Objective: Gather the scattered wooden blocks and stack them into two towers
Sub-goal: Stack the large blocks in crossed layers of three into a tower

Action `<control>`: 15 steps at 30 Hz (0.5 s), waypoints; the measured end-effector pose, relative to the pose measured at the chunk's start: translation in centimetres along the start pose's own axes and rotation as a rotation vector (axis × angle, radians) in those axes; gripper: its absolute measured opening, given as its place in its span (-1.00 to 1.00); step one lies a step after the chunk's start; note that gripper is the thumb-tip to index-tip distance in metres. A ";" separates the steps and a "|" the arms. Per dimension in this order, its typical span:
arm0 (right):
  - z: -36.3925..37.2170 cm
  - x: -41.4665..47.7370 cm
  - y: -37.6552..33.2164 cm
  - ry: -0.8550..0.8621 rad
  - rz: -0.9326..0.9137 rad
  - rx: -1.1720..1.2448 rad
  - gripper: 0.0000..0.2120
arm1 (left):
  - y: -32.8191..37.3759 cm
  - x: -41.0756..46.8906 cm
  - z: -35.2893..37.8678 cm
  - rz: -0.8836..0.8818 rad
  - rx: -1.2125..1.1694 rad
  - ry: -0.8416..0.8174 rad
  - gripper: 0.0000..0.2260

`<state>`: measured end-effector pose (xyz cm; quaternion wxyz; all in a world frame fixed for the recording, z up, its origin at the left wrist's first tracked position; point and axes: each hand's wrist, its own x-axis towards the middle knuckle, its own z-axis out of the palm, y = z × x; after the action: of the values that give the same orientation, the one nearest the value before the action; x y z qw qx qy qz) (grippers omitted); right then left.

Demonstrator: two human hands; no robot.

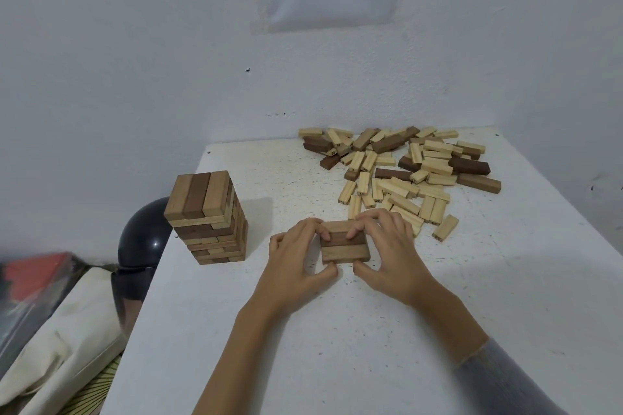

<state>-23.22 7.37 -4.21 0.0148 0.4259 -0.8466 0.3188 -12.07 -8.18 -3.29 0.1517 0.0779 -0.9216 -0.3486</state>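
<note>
A tall tower (207,217) of light and dark wooden blocks stands at the left edge of the white table (303,347). A row of three blocks (344,246), side by side, lies flat in the middle of the table. My left hand (296,258) pinches its left end between curled fingers and thumb. My right hand (391,251) pinches its right end the same way. A heap of scattered blocks (404,168), mostly pale with some dark, lies at the back right.
A dark round ball-like object (145,239) sits beside the table's left edge, near the tower. Cloth and bags (57,313) lie lower left, off the table. A white wall (202,44) stands directly behind the table.
</note>
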 end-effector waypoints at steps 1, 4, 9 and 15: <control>0.0 0.0 0.0 0.001 0.001 -0.003 -0.61 | -0.1 0.0 0.0 0.007 -0.002 0.006 -0.70; -0.1 -0.1 -0.1 0.000 0.002 0.003 -0.55 | -0.3 -0.1 0.0 0.006 -0.034 0.011 -0.64; -0.2 -0.2 -0.2 0.011 0.006 0.042 -0.51 | -0.5 -0.3 0.0 -0.043 -0.092 0.008 -0.60; -0.9 -0.1 -0.5 0.022 0.025 0.191 -0.51 | 0.4 -0.5 -0.5 -0.107 -0.207 0.028 -0.56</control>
<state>-23.02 7.71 -3.28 -0.0206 0.4112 -0.8174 0.4030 -11.43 -8.08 -2.77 0.1530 0.1161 -0.8730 -0.4483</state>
